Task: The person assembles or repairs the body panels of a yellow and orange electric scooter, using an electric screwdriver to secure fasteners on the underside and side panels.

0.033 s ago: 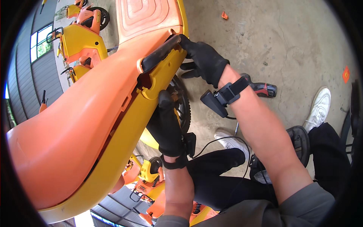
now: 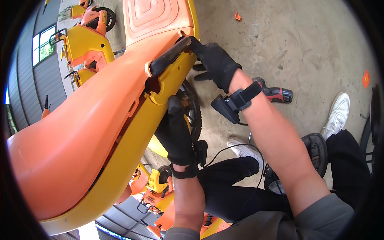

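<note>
A salmon upper cover (image 2: 80,132) lies on the yellow body (image 2: 134,144) of a scooter, with an open seam and gap along its side. In that gap sits a dark elongated bar (image 2: 166,60). My gloved right hand (image 2: 214,64) has its upper fingertip pressed at the bar's far end; its lower fingers extend beside the yellow body, partly hidden. My gloved left hand (image 2: 174,132) holds the yellow body from below the gap, thumb raised against its side, other fingers hidden.
More scooters (image 2: 86,44) stand at left and below. A power tool (image 2: 280,95) lies on the concrete floor (image 2: 304,52) right of the wheel (image 2: 194,112). Legs, white shoes (image 2: 336,112) and a dark seat-like object (image 2: 316,154) are at lower right. Small orange pieces (image 2: 365,79) lie at right.
My right hand's lower fingers have shifted very slightly. Everything else looks the same.
</note>
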Demonstrator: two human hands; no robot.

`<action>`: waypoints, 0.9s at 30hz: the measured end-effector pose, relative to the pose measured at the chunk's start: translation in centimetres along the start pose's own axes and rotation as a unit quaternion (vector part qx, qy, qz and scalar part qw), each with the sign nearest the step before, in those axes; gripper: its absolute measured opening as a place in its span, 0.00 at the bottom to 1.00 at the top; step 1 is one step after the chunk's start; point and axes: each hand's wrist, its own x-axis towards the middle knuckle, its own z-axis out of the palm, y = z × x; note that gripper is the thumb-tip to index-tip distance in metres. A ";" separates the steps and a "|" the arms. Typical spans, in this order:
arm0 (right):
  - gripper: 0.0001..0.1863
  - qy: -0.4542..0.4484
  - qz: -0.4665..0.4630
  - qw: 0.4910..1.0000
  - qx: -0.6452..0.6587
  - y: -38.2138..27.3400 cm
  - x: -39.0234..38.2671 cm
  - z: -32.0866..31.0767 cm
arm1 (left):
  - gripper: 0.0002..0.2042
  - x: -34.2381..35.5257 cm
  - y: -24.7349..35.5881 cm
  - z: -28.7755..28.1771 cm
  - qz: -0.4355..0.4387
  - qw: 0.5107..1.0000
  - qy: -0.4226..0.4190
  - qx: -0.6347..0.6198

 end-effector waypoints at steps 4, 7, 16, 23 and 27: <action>0.44 0.099 -0.031 0.989 -0.109 0.0 0.5 0.4 | 0.16 -0.2 0.5 -0.2 -0.057 0.998 -0.015 -0.022; 0.46 0.173 -0.079 0.944 -0.271 -0.4 0.6 0.2 | 0.17 0.1 0.6 -0.8 -0.049 0.998 0.000 0.026; 0.47 -0.076 0.078 0.971 0.214 1.1 -0.1 0.4 | 0.20 0.4 0.2 -1.2 -0.041 0.999 -0.018 0.015; 0.34 -0.227 -0.004 0.919 0.322 2.8 2.0 0.6 | 0.11 0.0 0.2 -1.7 -0.062 0.994 -0.029 -0.088; 0.33 -0.217 -0.017 0.922 0.319 3.3 1.7 0.6 | 0.11 0.0 0.5 -1.8 -0.115 0.993 -0.003 0.001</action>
